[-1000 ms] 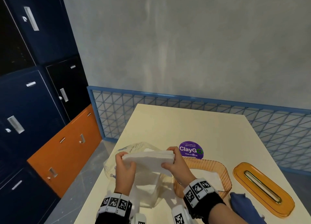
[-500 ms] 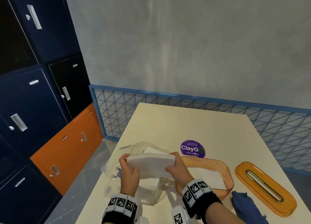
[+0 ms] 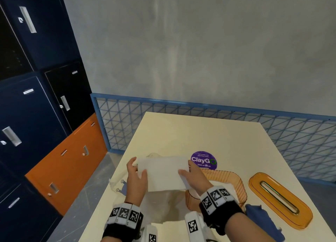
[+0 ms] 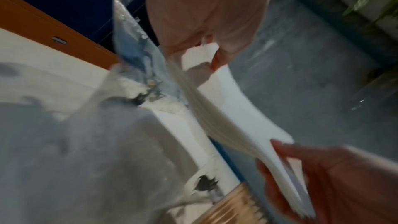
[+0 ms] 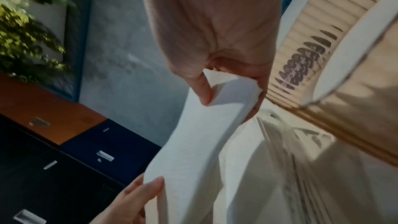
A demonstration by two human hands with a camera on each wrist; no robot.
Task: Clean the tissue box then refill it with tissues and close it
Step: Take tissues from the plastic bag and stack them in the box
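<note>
A white stack of tissues (image 3: 162,172) hangs above the table, held at both ends. My left hand (image 3: 136,176) grips its left end, thumb on top; my right hand (image 3: 192,176) grips the right end. In the left wrist view the tissue stack (image 4: 232,118) sags between the two hands; the right wrist view shows the same stack (image 5: 193,142). Just right of my right hand sits the open orange tissue box (image 3: 240,185), some white tissue inside. Its orange lid (image 3: 280,200) with a slot lies flat further right. Beneath the stack lies the clear plastic tissue pack (image 3: 127,185).
A blue cloth (image 3: 263,223) lies at the near edge between box and lid. A purple round sticker (image 3: 203,159) is on the cream table (image 3: 200,132). Blue and orange lockers (image 3: 54,132) stand left; a blue mesh rail (image 3: 181,112) runs behind.
Both hands have carried the tissue stack a little up and to the right, and its broad face now tilts towards me. The head view has shifted slightly.
</note>
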